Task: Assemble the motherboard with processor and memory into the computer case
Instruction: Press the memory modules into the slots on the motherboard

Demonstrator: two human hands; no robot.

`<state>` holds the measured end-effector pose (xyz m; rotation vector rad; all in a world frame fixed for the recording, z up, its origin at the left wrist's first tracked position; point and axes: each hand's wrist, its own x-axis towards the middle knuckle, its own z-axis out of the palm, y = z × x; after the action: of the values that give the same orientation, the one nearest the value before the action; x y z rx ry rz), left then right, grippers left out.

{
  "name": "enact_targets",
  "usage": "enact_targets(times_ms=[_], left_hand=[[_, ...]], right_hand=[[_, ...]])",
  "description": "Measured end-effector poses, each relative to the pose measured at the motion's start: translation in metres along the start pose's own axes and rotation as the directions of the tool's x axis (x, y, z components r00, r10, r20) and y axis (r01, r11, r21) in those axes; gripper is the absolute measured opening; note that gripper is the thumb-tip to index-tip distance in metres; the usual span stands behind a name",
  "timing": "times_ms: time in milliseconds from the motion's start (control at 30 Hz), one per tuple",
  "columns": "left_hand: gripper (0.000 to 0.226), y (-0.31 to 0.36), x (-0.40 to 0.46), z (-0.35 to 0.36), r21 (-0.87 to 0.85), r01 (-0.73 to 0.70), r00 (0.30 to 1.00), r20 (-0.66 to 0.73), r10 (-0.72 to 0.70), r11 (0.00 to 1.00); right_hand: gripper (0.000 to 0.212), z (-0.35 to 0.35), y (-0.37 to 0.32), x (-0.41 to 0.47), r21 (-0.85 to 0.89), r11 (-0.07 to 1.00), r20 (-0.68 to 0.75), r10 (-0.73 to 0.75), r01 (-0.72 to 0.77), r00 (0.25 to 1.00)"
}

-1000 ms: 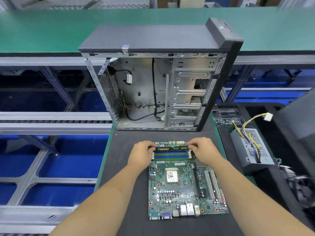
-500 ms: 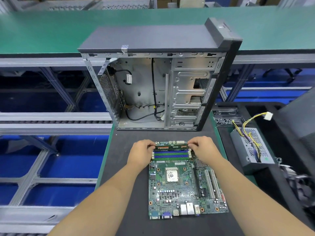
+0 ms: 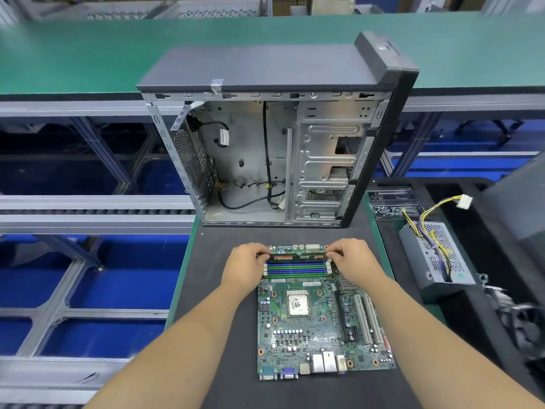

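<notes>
A green motherboard [image 3: 312,332] lies flat on the dark mat, its silver processor [image 3: 298,304] seated in the socket at its middle. A memory stick [image 3: 298,257] stands in the farthest of the blue and green slots [image 3: 296,269]. My left hand [image 3: 246,267] pinches the stick's left end, and my right hand [image 3: 352,261] pinches its right end. Behind the board stands the open computer case [image 3: 265,154], upright, its bare metal inside facing me with loose black cables in it.
A grey power supply [image 3: 433,258] with yellow and black wires lies on the black tray at right. Small parts trays [image 3: 389,202] sit beside the case. The dark mat [image 3: 218,290] ends at a green edge on the left, with conveyor rails beyond.
</notes>
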<state>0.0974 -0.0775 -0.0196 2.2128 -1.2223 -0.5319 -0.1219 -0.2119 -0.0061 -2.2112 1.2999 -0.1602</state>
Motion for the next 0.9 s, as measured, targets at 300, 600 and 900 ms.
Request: enact_targets(times_ms=[300, 600, 900], left_hand=[[0.018, -0.0009, -0.0015, -0.0001, 0.014, -0.002, 1.0, 0.012, 0.002, 1.0], [0.019, 0.0003, -0.0004, -0.0015, 0.035, -0.002, 1.0, 0.016, 0.001, 0.999], [0.02, -0.001, 0.0017, -0.0023, 0.102, -0.042, 0.998, 0.051, 0.037, 0.994]], right_hand=[[0.021, 0.0011, -0.0004, -0.0007, 0.005, 1.0, -0.001, 0.005, -0.005, 1.0], [0.022, 0.0001, -0.0035, -0.0013, -0.022, 1.0, 0.016, 0.006, -0.006, 1.0], [0.024, -0.0015, -0.0081, -0.0013, -0.137, 0.989, 0.052, -0.043, 0.05, 0.998]])
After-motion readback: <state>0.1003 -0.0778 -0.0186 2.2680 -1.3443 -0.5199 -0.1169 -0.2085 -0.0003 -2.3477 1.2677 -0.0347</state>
